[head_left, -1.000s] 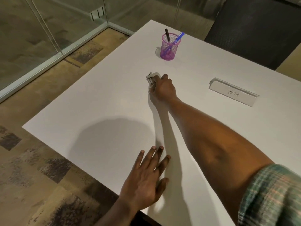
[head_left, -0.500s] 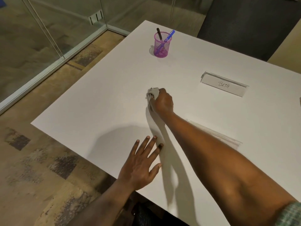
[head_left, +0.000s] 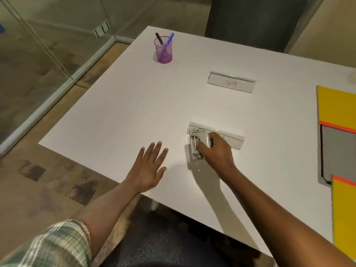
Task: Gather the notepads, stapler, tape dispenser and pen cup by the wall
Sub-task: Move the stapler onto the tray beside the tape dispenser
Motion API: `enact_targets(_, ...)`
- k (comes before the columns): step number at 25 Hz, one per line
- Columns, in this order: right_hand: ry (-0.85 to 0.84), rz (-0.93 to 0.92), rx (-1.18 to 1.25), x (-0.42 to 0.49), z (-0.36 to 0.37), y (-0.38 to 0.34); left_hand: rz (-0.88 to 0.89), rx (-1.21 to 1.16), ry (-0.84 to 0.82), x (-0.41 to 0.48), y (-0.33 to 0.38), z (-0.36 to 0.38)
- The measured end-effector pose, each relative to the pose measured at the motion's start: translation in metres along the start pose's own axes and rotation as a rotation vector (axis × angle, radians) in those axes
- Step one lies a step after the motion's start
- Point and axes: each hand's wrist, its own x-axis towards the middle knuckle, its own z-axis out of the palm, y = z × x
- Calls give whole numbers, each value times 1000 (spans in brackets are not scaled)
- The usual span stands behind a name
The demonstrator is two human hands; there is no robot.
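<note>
My right hand [head_left: 216, 151] grips a white stapler [head_left: 198, 142] lying on the white table [head_left: 125, 112], just in front of a clear name holder. My left hand [head_left: 148, 168] rests flat on the table near its front edge, fingers spread, holding nothing. A pink mesh pen cup [head_left: 164, 51] with a black and a blue pen stands at the far left of the table. At the right edge lie yellow notepads [head_left: 337, 105], one at the back and one nearer [head_left: 344, 212], with a grey pad [head_left: 337, 151] between them. No tape dispenser is in view.
A clear sign holder marked BETA [head_left: 231, 82] stands mid-table. A second clear holder [head_left: 231, 137] lies behind the stapler. A glass wall [head_left: 38, 54] runs along the left. A dark chair [head_left: 250, 18] stands behind the table, and a dark seat [head_left: 163, 241] is below me.
My right hand has pulled the stapler toward me and to the right, down beside the near clear holder. My left hand stayed flat near the front edge. The notepads came into view.
</note>
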Motion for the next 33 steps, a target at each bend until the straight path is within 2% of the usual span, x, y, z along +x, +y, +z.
enact_targets(3,29,97,28,-20,-58,40,24,52,-46,2,14,-14)
enact_targets(7,132,201,51,-36,-132,90,299,70,16,20,59,-23)
enact_targets(10,216,245,43,-41,-186,123,487,57,41,47,130,-29)
enact_targets(13,300,278,30,-42,-234,152,527,25,76,69,212,-28)
enact_targets(16,359,302,-11,-37,-276,179,440,-45,97,81,293,-24)
enact_targets(20,410,326,-65,-14,-321,210,174,-121,30,74,364,-11)
enact_targets(26,428,346,-187,33,-357,241,127,-111,72,74,370,-4)
enact_targets(33,399,374,-237,51,-363,263,117,-131,106,76,368,5)
